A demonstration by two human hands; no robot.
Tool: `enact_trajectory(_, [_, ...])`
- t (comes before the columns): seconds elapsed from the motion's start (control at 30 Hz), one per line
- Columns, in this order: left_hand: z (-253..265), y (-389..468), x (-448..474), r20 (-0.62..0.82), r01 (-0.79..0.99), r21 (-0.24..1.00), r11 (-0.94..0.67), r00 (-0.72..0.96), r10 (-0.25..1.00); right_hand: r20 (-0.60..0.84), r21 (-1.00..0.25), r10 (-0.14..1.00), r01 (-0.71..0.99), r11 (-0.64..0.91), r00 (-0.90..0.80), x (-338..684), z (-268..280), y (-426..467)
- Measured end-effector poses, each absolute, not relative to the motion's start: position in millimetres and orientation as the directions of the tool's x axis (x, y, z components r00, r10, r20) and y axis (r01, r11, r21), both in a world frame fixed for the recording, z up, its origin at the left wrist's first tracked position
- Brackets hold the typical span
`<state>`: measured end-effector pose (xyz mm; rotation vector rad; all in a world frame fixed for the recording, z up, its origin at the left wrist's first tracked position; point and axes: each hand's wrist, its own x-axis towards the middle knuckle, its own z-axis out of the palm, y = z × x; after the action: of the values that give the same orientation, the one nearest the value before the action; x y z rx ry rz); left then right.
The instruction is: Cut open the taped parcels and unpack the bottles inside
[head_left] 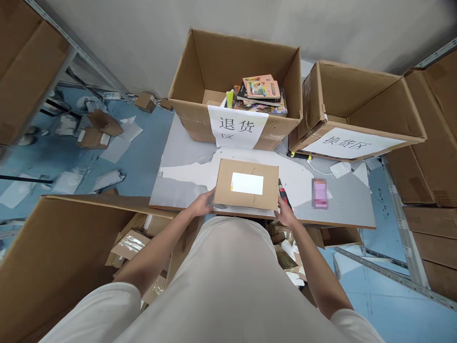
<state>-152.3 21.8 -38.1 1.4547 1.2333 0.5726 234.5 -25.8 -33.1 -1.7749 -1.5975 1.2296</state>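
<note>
Holding a flat brown box (246,200) between two hands, right at the middle of the clock, by the near edge of the grey table (346,209). Cannot tell if lifted a bit or lying flat. At 8 o'clock, the left hand (201,205), with fingers clamped on the left side of the box. At 4 o'clock, the right hand (284,213), with fingers clamped on the right side, near the corner. Cannot see the tips tucked away. On top of the box, a white label (252,183). At 3 o'clock, just beside the box, a red and black tool (284,195). Farther out at 3 o'clock, a blurry pink thing (320,193). At 12 o'clock, a big open box (193,126) with a pile of books (262,91) inside and a white sign (237,127) on the front. At 2 o'clock, one more open box (313,90), with a second sign (357,143). Out at 8 o'clock, a huge brown box (53,267) with small boxes (130,244) in it. At 10 o'clock, on the blue floor (144,157), some paper (131,131).
</note>
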Motion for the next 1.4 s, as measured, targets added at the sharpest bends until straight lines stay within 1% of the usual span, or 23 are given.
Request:
enact_trajectory(0.07, [-41,12,-153,-0.279,0.422,0.903,0.081,0.433,0.857,-0.335,-0.78,0.93,0.598,-0.185,-0.15,231,-40,-37])
enact_trajectory(0.1, [-42,10,-152,-0.284,0.437,0.897,0.072,0.442,0.851,-0.339,-0.773,0.929,0.607,-0.186,-0.148,228,-43,-40])
enact_trajectory(0.2, [-42,8,-148,-0.293,0.436,0.895,0.092,0.421,0.858,-0.327,-0.787,0.939,0.583,-0.204,-0.112,220,-49,-44])
enact_trajectory(0.27, [-35,9,-147,-0.29,0.43,0.898,0.093,0.418,0.861,-0.323,-0.803,0.938,0.561,-0.201,-0.126,218,-45,-45])
enact_trajectory(0.37, [-9,18,-148,-0.279,0.49,0.868,0.08,0.348,0.895,-0.305,-0.816,0.942,0.549,-0.182,-0.142,221,-21,-38])
enact_trajectory(0.43, [13,31,-145,-0.269,0.608,0.791,0.069,0.244,0.932,-0.26,-0.786,0.962,0.596,-0.161,-0.084,223,0,-25])
enact_trajectory(0.5, [29,49,-139,-0.239,0.719,0.692,0.056,0.155,0.959,-0.211,-0.719,0.977,0.681,-0.141,-0.021,223,18,-6])
enact_trajectory(0.57, [37,65,-130,-0.229,0.768,0.639,0.051,0.127,0.965,-0.214,-0.654,0.977,0.744,-0.137,-0.008,222,27,15])
enact_trajectory(0.67, [35,80,-120,-0.234,0.789,0.613,0.047,0.124,0.964,-0.255,-0.612,0.967,0.776,-0.152,-0.012,218,25,37])
enact_trajectory(0.8, [28,83,-116,-0.219,0.8,0.598,0.053,0.1,0.971,-0.266,-0.626,0.964,0.757,-0.187,0.018,217,16,43])
enact_trajectory(0.9, [29,82,-119,-0.231,0.803,0.591,0.072,0.083,0.969,-0.29,-0.689,0.957,0.689,-0.227,0.025,228,10,41])
enact_trajectory(0.97, [31,79,-123,-0.245,0.813,0.574,0.104,0.049,0.968,-0.319,-0.708,0.941,0.633,-0.315,0.112,242,1,36])
enact_trajectory(1.0, [32,77,-126,-0.248,0.815,0.566,0.124,0.025,0.968,-0.329,-0.681,0.926,0.632,-0.369,0.187,251,-5,33])
enact_trajectory(1.07, [34,70,-129,-0.228,0.81,0.567,0.151,-0.022,0.973,-0.326,-0.576,0.885,0.672,-0.465,0.333,265,-19,23])
enact_trajectory(1.1, [35,65,-129,-0.197,0.805,0.577,0.141,-0.03,0.98,-0.322,-0.519,0.869,0.698,-0.494,0.375,269,-27,18])
enact_trajectory(1.17, [36,53,-126,-0.078,0.802,0.597,0.036,0.013,0.997,-0.364,-0.42,0.844,0.739,-0.526,0.394,271,-43,7])
enact_trajectory(1.2, [36,46,-123,0.001,0.802,0.595,-0.055,0.068,0.998,-0.396,-0.386,0.831,0.75,-0.537,0.391,269,-49,2])
enact_trajectory(1.27, [34,36,-114,0.145,0.786,0.555,-0.274,0.233,0.961,-0.447,-0.324,0.807,0.771,-0.547,0.385,267,-56,-3])
enact_trajectory(1.33, [30,28,-105,0.214,0.739,0.494,-0.458,0.407,0.888,-0.472,-0.31,0.801,0.781,-0.542,0.368,271,-53,-3])
enact_trajectory(1.4, [24,24,-99,0.239,0.694,0.448,-0.564,0.515,0.823,-0.479,-0.336,0.808,0.778,-0.53,0.344,281,-39,5])
